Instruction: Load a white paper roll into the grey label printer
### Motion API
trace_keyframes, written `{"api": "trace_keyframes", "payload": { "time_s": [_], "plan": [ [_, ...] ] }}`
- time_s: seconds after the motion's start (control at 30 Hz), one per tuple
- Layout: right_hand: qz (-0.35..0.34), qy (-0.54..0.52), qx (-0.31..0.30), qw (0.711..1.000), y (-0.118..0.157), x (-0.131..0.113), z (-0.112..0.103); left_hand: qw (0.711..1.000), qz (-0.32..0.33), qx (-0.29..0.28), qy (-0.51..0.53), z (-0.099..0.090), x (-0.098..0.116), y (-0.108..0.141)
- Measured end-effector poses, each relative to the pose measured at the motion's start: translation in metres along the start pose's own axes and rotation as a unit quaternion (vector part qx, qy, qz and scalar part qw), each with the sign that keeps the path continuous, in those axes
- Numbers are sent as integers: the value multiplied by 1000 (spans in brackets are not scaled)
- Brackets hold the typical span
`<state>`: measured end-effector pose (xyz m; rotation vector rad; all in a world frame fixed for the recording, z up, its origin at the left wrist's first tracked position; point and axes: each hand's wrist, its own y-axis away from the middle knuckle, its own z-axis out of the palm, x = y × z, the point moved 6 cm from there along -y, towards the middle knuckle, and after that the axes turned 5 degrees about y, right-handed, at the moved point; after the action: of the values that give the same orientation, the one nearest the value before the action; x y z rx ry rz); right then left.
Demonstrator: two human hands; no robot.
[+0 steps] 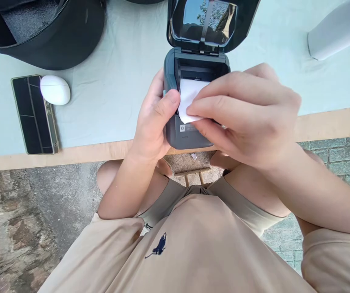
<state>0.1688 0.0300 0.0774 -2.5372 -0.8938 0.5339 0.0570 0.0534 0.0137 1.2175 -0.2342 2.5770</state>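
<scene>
A small dark grey device (190, 140) is at the table's front edge, with its glossy black lid (209, 24) swung up and back. White paper (188, 91) lies across the left part of its open compartment. My left hand (155, 118) grips the device's left side, the thumb on its rim beside the paper. From the right, my right hand (245, 112) pinches the lower end of the paper between fingertips and thumb, and it covers the right part of the compartment.
A black zippered case (80, 32) stands at the back left. Nearer are a phone (32, 116) and a white mouse (55, 90) resting partly over it. A white cylinder (340, 30) lies at the back right. The table's wooden edge (101, 151) runs across the front.
</scene>
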Motion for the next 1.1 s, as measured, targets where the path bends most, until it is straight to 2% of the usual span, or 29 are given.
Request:
{"api": "trace_keyframes", "payload": {
  "time_s": [0.1,0.2,0.27,0.37,0.47,0.57,0.63,0.7,0.8,0.83,0.87,0.9,0.97,1.07,1.1],
  "plan": [
    [-16,-58,2,998,3,3,2,1000,-11,2,-20,-6,-2,0],
    [42,-123,35,991,2,14,-2,999,-6,-9,-33,-8,-1,-1],
    [101,-134,49,985,2,23,-5,999,-17,11,-43,-10,-1,-1],
    [145,-136,15,980,4,28,-1,995,-48,61,-54,-11,-3,1],
    [142,-168,-22,975,6,26,4,996,-43,65,-44,-7,-1,2],
    [168,-190,-10,967,8,28,2,995,-39,64,-59,-7,0,3],
    [215,-208,3,954,9,34,0,994,-43,61,-83,-11,-2,3],
    [249,-249,35,935,7,39,-1,994,-24,32,-98,-14,-4,1],
    [260,-360,118,888,1,43,-4,992,41,-71,-95,-14,-7,-3],
    [265,-396,111,872,-1,43,-1,990,58,-96,-89,-14,-7,-4],
    [273,-420,88,861,-3,42,4,991,51,-84,-92,-18,-10,-5],
    [271,-427,69,860,-4,40,6,991,54,-84,-89,-18,-10,-6],
    [242,-401,50,882,-5,37,6,993,46,-57,-91,-17,-9,-5],
    [192,-337,94,917,-1,38,-1,996,15,-2,-92,-14,-7,-1],
    [176,-328,83,924,0,38,0,996,3,10,-91,-12,-6,0]
  ]
}}
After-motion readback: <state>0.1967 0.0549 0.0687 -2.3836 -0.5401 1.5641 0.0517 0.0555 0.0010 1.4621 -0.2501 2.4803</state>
